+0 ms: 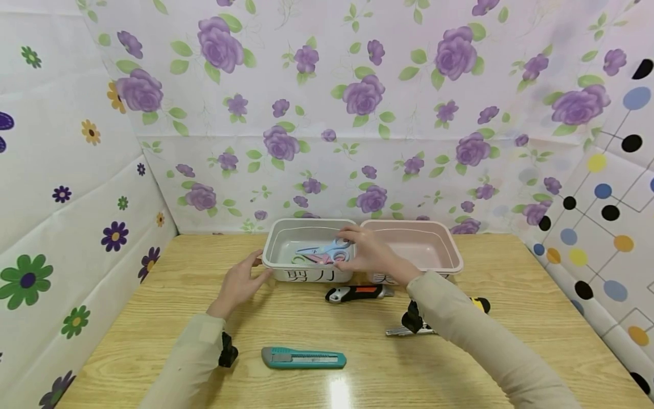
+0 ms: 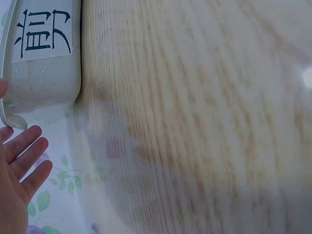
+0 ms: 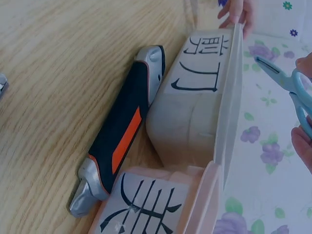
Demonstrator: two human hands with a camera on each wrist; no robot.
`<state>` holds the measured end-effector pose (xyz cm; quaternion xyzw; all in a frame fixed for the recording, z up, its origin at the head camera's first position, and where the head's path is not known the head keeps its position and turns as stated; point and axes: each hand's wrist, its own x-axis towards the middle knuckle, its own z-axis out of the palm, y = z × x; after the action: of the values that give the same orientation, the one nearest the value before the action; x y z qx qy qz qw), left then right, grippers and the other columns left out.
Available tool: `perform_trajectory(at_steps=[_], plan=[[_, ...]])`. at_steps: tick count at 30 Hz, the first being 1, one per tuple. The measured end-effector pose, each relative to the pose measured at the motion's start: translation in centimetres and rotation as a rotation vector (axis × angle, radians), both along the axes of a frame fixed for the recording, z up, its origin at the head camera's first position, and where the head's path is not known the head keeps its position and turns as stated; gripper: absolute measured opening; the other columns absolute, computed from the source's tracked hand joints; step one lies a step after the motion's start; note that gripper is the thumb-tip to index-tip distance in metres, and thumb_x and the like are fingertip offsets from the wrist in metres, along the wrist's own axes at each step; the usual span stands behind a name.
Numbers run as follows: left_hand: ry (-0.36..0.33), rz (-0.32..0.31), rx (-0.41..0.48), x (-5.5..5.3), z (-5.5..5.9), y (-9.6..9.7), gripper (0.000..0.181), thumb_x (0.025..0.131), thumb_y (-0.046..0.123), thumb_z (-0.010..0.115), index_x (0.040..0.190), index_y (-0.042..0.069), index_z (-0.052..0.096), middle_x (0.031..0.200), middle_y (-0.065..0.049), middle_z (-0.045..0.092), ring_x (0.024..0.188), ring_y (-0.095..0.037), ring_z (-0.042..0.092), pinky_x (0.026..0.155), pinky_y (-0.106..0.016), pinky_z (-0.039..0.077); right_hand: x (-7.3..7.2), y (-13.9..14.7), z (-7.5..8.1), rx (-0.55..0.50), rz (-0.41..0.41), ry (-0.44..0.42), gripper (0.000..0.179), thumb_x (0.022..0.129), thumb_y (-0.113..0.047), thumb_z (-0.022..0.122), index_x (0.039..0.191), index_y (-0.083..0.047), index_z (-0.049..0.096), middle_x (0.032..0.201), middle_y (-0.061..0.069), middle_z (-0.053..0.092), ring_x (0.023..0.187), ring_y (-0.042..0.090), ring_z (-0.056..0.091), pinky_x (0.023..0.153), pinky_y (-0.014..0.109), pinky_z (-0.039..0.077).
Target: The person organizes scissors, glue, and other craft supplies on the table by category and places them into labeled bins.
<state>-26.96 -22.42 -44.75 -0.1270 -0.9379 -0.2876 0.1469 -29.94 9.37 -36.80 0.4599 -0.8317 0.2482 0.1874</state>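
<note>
My right hand (image 1: 375, 255) pinches the handles of light blue scissors (image 3: 292, 90) over the grey plastic bin (image 1: 306, 228), blades pointing left. Below them in the bin lie pink scissors (image 1: 319, 258) and a green handle loop (image 1: 298, 259). At the bin's left end is my left hand (image 1: 239, 287), fingers fairly straight at the rim, thumb along the front corner. The left wrist view shows those fingers extended beside the bin's end. A white label with black characters (image 2: 44, 31) is on the bin's front.
A pink bin (image 1: 409, 250) stands right of the grey one. In front lies a black-and-orange utility knife (image 1: 357, 293). Nearer are a teal box cutter (image 1: 304, 358) and a silver cutter (image 1: 395, 332), partly behind my right forearm. A yellow-and-black object (image 1: 481, 305) shows past that sleeve.
</note>
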Motion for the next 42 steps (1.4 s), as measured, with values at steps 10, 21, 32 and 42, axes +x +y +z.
perform_trajectory(at_steps=[10, 21, 32, 42], plan=[[-0.014, 0.002, 0.007, 0.1, 0.1, 0.1, 0.056, 0.087, 0.037, 0.058, 0.132, 0.006, 0.044, 0.11, -0.017, 0.063, 0.103, -0.037, 0.057, 0.082, -0.053, 0.045, -0.7, 0.3, -0.6, -0.017, -0.04, -0.021, 0.055, 0.067, -0.028, 0.078, 0.11, 0.002, 0.061, 0.108, 0.016, 0.06, 0.087, 0.021, 0.059, 0.073, 0.031, 0.051], [-0.007, -0.005, 0.005, 0.1, 0.1, 0.1, 0.056, 0.088, 0.038, 0.058, 0.132, 0.007, 0.044, 0.111, -0.016, 0.062, 0.103, -0.036, 0.057, 0.081, -0.053, 0.045, -1.5, 0.3, -1.7, 0.056, -0.168, -0.115, 0.059, 0.067, -0.031, 0.077, 0.113, 0.004, 0.06, 0.118, 0.02, 0.056, 0.101, 0.031, 0.057, 0.085, 0.039, 0.048], [0.003, -0.008, 0.01, 0.2, 0.2, 0.1, 0.055, 0.087, 0.036, 0.059, 0.131, 0.007, 0.045, 0.109, -0.017, 0.063, 0.101, -0.036, 0.058, 0.08, -0.052, 0.046, -2.0, -0.3, -2.9, 0.094, -0.174, -0.155, 0.059, 0.07, -0.033, 0.075, 0.114, 0.004, 0.06, 0.116, 0.021, 0.058, 0.104, 0.031, 0.056, 0.089, 0.04, 0.046], [0.01, 0.001, -0.002, 0.2, 0.1, 0.1, 0.055, 0.087, 0.033, 0.061, 0.131, 0.005, 0.045, 0.108, -0.019, 0.063, 0.099, -0.037, 0.058, 0.08, -0.053, 0.046, -2.0, -0.8, -3.2, 0.108, -0.186, -0.207, 0.06, 0.073, -0.03, 0.073, 0.119, 0.003, 0.057, 0.123, 0.021, 0.053, 0.113, 0.033, 0.051, 0.094, 0.041, 0.042]])
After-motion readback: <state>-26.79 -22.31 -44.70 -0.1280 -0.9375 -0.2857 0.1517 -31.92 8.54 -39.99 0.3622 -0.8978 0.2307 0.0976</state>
